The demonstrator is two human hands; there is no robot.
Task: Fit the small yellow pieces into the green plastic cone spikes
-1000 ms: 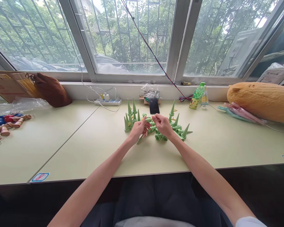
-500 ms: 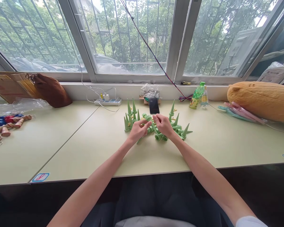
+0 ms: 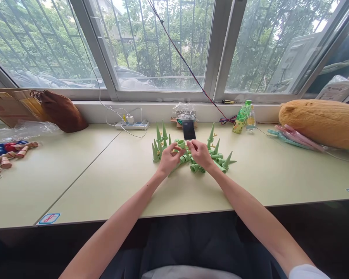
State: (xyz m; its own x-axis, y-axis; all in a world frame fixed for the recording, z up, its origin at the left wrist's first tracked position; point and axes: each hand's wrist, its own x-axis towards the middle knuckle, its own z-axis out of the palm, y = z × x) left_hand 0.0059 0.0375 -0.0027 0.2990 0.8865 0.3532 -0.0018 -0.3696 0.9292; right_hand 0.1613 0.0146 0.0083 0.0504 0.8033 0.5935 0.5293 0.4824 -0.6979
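Observation:
My left hand (image 3: 168,159) is closed round a green cone-shaped plastic spike (image 3: 180,145), its open round end turned up toward me. My right hand (image 3: 200,153) pinches something small at that same spike's top; I cannot make out what. Both hands hover over a heap of the same green spikes (image 3: 218,158) lying on the pale table (image 3: 110,182). To the left of my hands, several spikes (image 3: 159,140) stand upright on their wide ends.
A black phone (image 3: 189,130) leans behind the heap, with a clear bag behind it. A power strip (image 3: 133,124), a green bottle (image 3: 242,116), a brown pouch (image 3: 62,110), an orange plush (image 3: 322,123) and wooden toys (image 3: 8,152) lie along the table.
The spike in my left hand has tipped up so its round opening faces me. Both hands have shifted slightly upward over the heap.

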